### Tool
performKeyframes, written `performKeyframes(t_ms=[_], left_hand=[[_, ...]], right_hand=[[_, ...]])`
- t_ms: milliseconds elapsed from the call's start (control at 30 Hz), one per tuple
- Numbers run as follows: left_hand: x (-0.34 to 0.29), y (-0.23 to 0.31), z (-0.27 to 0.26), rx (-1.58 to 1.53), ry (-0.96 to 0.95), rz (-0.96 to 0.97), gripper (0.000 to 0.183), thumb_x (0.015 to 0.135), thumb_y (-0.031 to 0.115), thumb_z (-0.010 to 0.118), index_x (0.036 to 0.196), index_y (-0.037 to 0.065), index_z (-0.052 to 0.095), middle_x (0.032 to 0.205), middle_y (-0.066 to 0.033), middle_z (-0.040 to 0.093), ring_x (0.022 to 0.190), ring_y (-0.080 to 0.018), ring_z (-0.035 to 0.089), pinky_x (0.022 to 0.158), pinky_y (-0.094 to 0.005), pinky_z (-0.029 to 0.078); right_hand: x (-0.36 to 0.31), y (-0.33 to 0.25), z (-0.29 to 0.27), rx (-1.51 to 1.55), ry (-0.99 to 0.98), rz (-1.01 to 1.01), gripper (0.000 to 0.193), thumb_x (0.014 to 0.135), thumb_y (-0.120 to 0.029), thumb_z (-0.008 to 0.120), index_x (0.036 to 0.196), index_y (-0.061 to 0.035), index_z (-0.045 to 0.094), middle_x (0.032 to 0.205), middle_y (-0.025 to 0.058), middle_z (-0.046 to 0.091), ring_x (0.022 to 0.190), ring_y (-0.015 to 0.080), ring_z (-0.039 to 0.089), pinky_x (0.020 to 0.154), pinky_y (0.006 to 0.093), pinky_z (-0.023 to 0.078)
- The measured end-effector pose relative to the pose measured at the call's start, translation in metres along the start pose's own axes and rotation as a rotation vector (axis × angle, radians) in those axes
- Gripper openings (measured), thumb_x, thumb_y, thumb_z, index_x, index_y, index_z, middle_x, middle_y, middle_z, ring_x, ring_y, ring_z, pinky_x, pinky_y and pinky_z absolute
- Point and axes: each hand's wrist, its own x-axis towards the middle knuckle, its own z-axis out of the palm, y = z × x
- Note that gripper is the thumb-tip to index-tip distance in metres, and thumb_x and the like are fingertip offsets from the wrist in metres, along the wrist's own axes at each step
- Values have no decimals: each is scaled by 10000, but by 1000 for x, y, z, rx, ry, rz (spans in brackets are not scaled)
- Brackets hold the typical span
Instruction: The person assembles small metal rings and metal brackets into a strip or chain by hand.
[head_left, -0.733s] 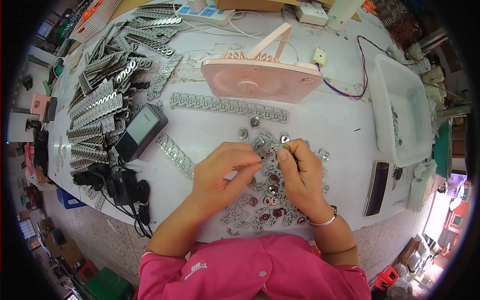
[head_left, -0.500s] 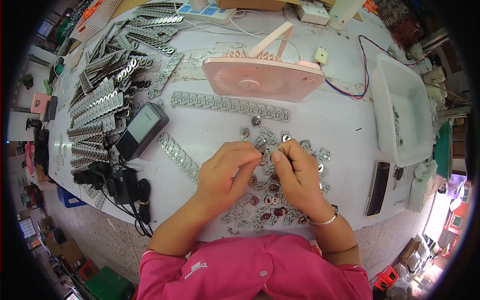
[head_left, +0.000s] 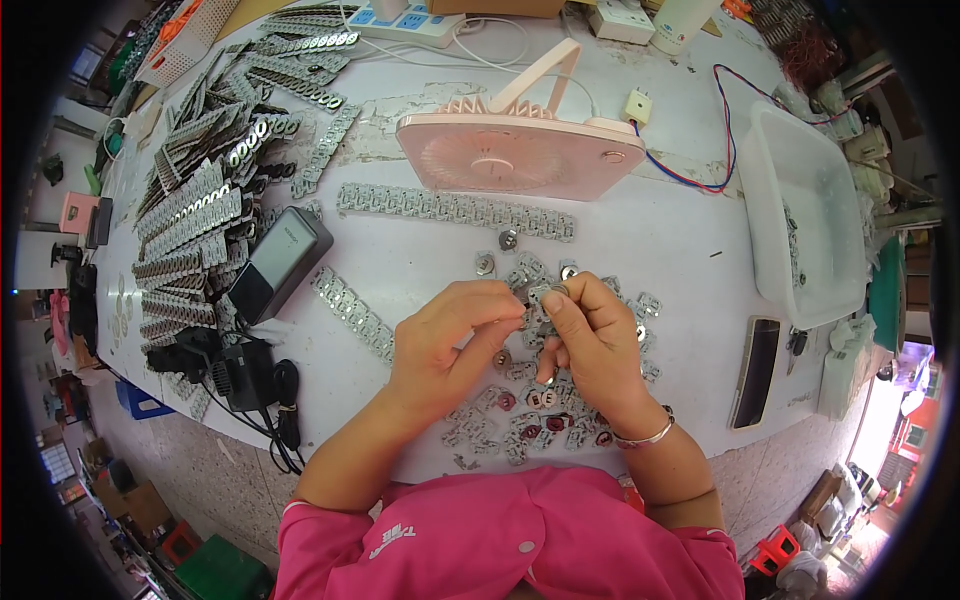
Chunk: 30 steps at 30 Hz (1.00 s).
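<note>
My right hand (head_left: pixel 600 340) pinches a small silvery metal piece between thumb and forefinger, over the loose parts on the white table. Close by on its left, my left hand (head_left: pixel 450 335) is closed with thumb and fingertips together; what they hold, if anything, is too small to make out. Around and below both hands lies a scatter of small grey metal parts (head_left: pixel 480 430), some with round silvery or dark red discs. A loose part with a round disc (head_left: pixel 485 263) lies just beyond my left hand.
A pink fan (head_left: pixel 520 160) stands beyond the hands, behind a long metal strip (head_left: pixel 455 208). Piled strips (head_left: pixel 190 210), a black box-shaped device (head_left: pixel 282 262) and adapters (head_left: pixel 247 372) are left. On the right are a white plastic tub (head_left: pixel 765 220) and a phone-like slab (head_left: pixel 755 373).
My right hand's lower fingers now extend down and left beneath the thumb, and it has turned slightly. My left hand stays almost in place. The whole view has shifted slightly left.
</note>
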Motion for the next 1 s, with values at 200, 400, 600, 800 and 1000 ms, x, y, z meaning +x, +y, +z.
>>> performKeyframes(t_ms=[200,400,600,800,1000], left_hand=[[-2,0,-3,-313,29,-353,201,910,16,629,1111,22,628,1028,-75,629,771,-126,638,704,-251,531],[1,8,-14,-554,-92,-634,196,938,47,613,1127,24,572,999,-37,593,778,-79,597,658,-224,497],[1,10,-16,-546,-222,-608,159,935,55,626,1062,37,532,974,-16,567,732,-53,545,634,-208,467],[0,13,-11,-619,-156,-660,154,938,72,627,1038,49,511,974,-10,560,710,-47,525,624,-205,453],[-1,4,-19,-973,-301,-698,155,940,70,615,1048,49,505,995,-22,560,707,-68,532,621,-219,454]], right_hand=[[8,-2,-18,-377,63,-191,174,925,-166,678,912,1,629,718,20,619,585,57,524,553,222,439],[5,-8,-18,-413,-36,-217,140,907,-141,691,936,-5,677,691,27,625,610,51,539,571,220,449],[5,-20,-27,-291,-227,-55,134,902,-125,703,920,7,699,746,15,665,639,37,568,554,200,438],[4,-16,-22,-400,-258,-81,159,936,-170,656,920,-12,672,711,-3,623,644,41,556,579,202,457],[-3,-17,-16,-74,-333,66,191,974,-207,605,960,-17,610,739,-12,575,653,44,531,572,201,441]])
